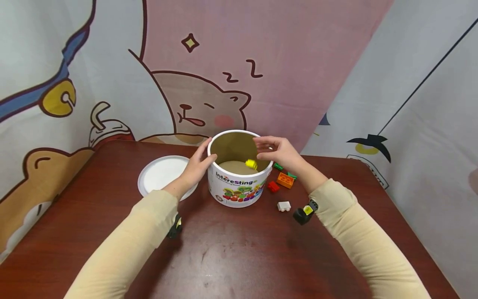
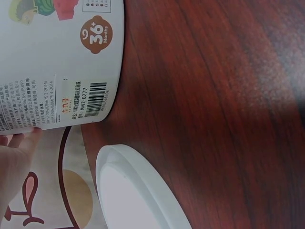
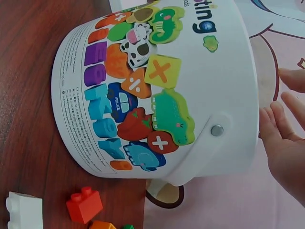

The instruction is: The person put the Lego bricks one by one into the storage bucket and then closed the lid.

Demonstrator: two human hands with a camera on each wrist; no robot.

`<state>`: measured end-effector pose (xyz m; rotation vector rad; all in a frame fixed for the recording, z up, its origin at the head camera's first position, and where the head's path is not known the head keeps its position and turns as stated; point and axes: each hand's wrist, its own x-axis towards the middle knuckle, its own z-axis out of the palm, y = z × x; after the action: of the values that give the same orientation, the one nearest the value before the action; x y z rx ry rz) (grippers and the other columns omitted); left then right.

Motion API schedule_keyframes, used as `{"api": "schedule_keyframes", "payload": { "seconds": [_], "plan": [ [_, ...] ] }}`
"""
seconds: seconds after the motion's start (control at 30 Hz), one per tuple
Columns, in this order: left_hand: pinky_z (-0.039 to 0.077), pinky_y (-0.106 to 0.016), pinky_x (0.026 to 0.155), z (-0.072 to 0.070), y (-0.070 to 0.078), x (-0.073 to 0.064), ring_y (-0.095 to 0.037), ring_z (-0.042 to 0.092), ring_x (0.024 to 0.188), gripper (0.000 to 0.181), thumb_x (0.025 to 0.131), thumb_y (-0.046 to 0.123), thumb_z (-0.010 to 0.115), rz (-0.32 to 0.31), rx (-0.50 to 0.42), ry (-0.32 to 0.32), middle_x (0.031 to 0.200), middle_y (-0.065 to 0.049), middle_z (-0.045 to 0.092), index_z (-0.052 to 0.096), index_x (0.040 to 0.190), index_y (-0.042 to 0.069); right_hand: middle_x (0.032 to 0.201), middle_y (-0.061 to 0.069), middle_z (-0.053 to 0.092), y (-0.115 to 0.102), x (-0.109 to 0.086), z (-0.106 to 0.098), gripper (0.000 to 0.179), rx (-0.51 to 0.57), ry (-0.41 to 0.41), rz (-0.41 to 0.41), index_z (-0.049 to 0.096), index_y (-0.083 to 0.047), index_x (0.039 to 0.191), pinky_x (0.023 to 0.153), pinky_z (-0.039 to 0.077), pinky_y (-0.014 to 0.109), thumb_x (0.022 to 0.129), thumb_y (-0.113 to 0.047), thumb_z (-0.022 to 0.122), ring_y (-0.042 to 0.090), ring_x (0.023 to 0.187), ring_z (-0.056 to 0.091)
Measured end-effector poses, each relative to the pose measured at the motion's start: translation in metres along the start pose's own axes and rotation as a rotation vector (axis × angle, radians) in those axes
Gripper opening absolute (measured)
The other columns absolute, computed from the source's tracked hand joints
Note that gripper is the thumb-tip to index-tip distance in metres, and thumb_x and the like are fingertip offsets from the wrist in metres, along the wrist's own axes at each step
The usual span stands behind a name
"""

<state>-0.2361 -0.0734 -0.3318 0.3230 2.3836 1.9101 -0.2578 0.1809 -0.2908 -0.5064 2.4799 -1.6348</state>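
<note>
A white bucket (image 1: 239, 192) with printed toy pictures and the word "Interesting" stands upright on the table, its mouth uncovered. My left hand (image 1: 195, 166) holds its left side, thumb at the rim and fingers against the outer wall. Over the right rim is my right hand (image 1: 278, 153), fingers loosely bent and apart, with nothing seen between them. Just below its fingertips a small yellow block (image 1: 251, 164) shows within the bucket's mouth, slightly blurred and seemingly in mid-air. In the right wrist view, that hand (image 3: 288, 129) is beside the rim; the bucket's inside is hidden there.
Right of the bucket lie a red block (image 1: 273, 187), an orange block (image 1: 285, 180), green pieces (image 1: 278, 166) and a white block (image 1: 284, 206). A round white lid (image 1: 162, 174) lies left of it, partly under my left forearm. A cartoon-printed cloth (image 1: 284, 62) hangs behind the brown table (image 1: 224, 253).
</note>
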Motion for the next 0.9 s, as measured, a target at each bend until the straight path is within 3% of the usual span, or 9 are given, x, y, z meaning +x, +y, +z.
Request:
{"api": "schedule_keyframes", "payload": {
  "seconds": [0.1, 0.3, 0.47, 0.57, 0.7, 0.9],
  "plan": [
    [0.026, -0.04, 0.115, 0.001, -0.002, 0.002, -0.032, 0.028, 0.14, 0.06, 0.096, 0.013, 0.045, 0.005, 0.006, -0.002, 0.157, -0.013, 0.016, 0.02, 0.149, 0.008, 0.115, 0.01, 0.061, 0.002, -0.002, -0.003, 0.047, -0.007, 0.031, -0.014, 0.055, 0.003, 0.126, 0.081, 0.051, 0.017, 0.08, 0.001, 0.065, 0.009, 0.101, 0.057],
    [0.026, -0.041, 0.115, -0.001, -0.025, 0.019, -0.03, 0.029, 0.139, 0.061, 0.095, 0.017, 0.049, 0.012, -0.016, 0.001, 0.156, -0.009, 0.019, 0.021, 0.15, 0.013, 0.102, -0.012, 0.063, 0.011, -0.015, -0.022, 0.038, -0.003, 0.105, -0.039, 0.06, -0.005, 0.12, 0.079, 0.052, 0.017, 0.083, -0.007, 0.067, 0.013, 0.101, 0.06],
    [0.027, -0.04, 0.114, 0.0, -0.035, 0.023, -0.029, 0.031, 0.138, 0.061, 0.095, 0.019, 0.048, 0.037, -0.004, 0.019, 0.156, -0.008, 0.022, 0.022, 0.15, 0.017, 0.101, -0.016, 0.064, 0.027, -0.032, -0.038, 0.029, 0.037, 0.105, -0.037, 0.062, -0.017, 0.112, 0.079, 0.053, 0.018, 0.086, -0.006, 0.065, 0.008, 0.098, 0.061],
    [0.028, -0.04, 0.114, 0.001, -0.035, 0.022, -0.029, 0.032, 0.138, 0.061, 0.094, 0.019, 0.049, 0.045, 0.0, 0.03, 0.155, -0.008, 0.024, 0.023, 0.149, 0.017, 0.102, -0.017, 0.063, 0.041, -0.043, -0.045, 0.029, 0.004, 0.086, 0.006, 0.061, -0.016, 0.114, 0.079, 0.053, 0.018, 0.087, -0.01, 0.065, 0.004, 0.098, 0.06],
    [0.027, -0.04, 0.114, 0.001, -0.034, 0.022, -0.029, 0.032, 0.138, 0.06, 0.094, 0.019, 0.048, 0.044, -0.004, 0.033, 0.155, -0.009, 0.024, 0.024, 0.149, 0.017, 0.104, -0.012, 0.062, 0.06, -0.056, -0.049, 0.037, -0.086, 0.066, 0.037, 0.057, -0.005, 0.122, 0.079, 0.052, 0.018, 0.087, -0.013, 0.065, 0.011, 0.101, 0.059],
    [0.027, -0.04, 0.114, 0.001, -0.034, 0.023, -0.028, 0.031, 0.138, 0.06, 0.095, 0.02, 0.048, 0.035, 0.006, 0.029, 0.156, -0.006, 0.02, 0.023, 0.15, 0.018, 0.119, 0.023, 0.056, 0.094, -0.075, -0.044, 0.046, -0.154, 0.017, 0.099, 0.053, 0.002, 0.126, 0.082, 0.049, 0.017, 0.086, -0.017, 0.067, 0.029, 0.108, 0.054]
  ]
}}
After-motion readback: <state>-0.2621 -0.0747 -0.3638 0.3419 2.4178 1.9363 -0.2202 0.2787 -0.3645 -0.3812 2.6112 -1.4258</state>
